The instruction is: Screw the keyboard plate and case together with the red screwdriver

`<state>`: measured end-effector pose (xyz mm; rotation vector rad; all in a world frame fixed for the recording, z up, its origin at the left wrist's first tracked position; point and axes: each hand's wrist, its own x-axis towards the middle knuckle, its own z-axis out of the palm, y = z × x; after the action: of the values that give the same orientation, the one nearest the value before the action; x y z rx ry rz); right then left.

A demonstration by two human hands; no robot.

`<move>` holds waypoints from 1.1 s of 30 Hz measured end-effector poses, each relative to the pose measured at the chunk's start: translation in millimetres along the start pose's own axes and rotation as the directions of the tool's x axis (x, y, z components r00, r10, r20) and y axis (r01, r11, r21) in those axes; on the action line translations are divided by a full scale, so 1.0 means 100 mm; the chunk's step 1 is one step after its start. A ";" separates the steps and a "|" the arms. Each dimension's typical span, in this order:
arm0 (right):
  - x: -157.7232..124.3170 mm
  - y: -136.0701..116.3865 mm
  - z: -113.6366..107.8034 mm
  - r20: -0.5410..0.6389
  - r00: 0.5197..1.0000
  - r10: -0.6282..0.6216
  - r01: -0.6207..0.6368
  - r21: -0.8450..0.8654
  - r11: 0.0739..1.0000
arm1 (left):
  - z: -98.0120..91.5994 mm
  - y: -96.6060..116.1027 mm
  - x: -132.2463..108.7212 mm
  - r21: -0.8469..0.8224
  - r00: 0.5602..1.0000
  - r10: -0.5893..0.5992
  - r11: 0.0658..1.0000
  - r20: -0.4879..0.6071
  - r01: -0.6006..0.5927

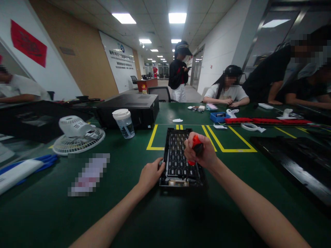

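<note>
A black rectangular plastic panel [178, 155] with a honeycomb-like grid lies in front of me on the green table. My left hand [151, 174] grips its left edge, thumb on the rim. Wrapped around a screwdriver [198, 143] with a red and black handle, my right hand [203, 151] is above the panel's right half. The shaft slants down toward the near right part of the panel; its tip is too small to make out clearly. Along the near end of the panel runs a small pale strip [178, 183].
To the left are a white fan [77, 134], a lidded plastic cup [124, 124], a black case [129, 106] and blue-and-white gloves [26, 170]. A blue tray [219, 117], a tape roll [249, 127] and a large black panel [294, 165] lie right. Several people are around the table.
</note>
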<state>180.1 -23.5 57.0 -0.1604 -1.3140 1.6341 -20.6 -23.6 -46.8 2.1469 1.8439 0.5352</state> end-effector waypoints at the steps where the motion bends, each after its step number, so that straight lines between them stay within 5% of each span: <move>1: 0.00 0.00 0.01 -0.013 1.000 -0.006 0.006 -0.004 1.000 | 0.00 0.00 0.00 -0.002 1.000 0.002 1.000 -0.003 -0.002; 33: -0.07 0.08 0.24 -0.267 0.952 -0.149 0.075 -0.267 0.961 | -0.02 0.03 -0.01 0.005 1.000 -0.020 1.000 0.022 0.020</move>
<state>164.0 -43.5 57.5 -0.4516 -1.2782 1.2860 -19.1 -25.6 -43.9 2.1269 1.8549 0.5015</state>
